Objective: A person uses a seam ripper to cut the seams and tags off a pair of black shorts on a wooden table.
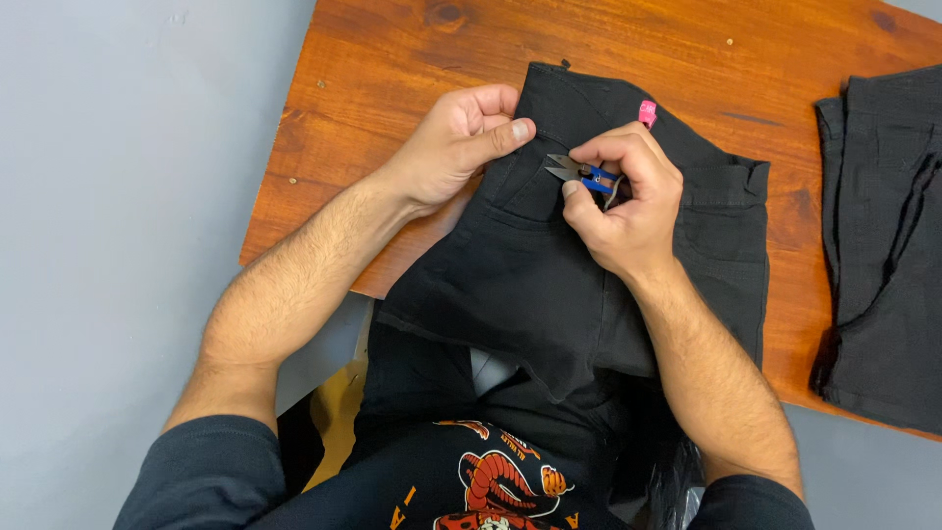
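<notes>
A pair of black trousers [530, 275] lies waist-up on an orange-brown wooden table [392, 59], its legs hanging off the near edge into my lap. My left hand [456, 142] pinches the waistband fabric near a front pocket. My right hand [628, 201] grips small thread snips [579, 174] with blue handles, their metal tips pointing left toward my left thumb, just above the cloth. A small pink tag [648, 112] sticks out at the waistband behind my right hand.
Another folded black garment [883, 245] lies at the table's right edge. The table's left and near edges border a grey floor [118, 196]. My dark shirt with an orange print [491, 486] fills the bottom of the view.
</notes>
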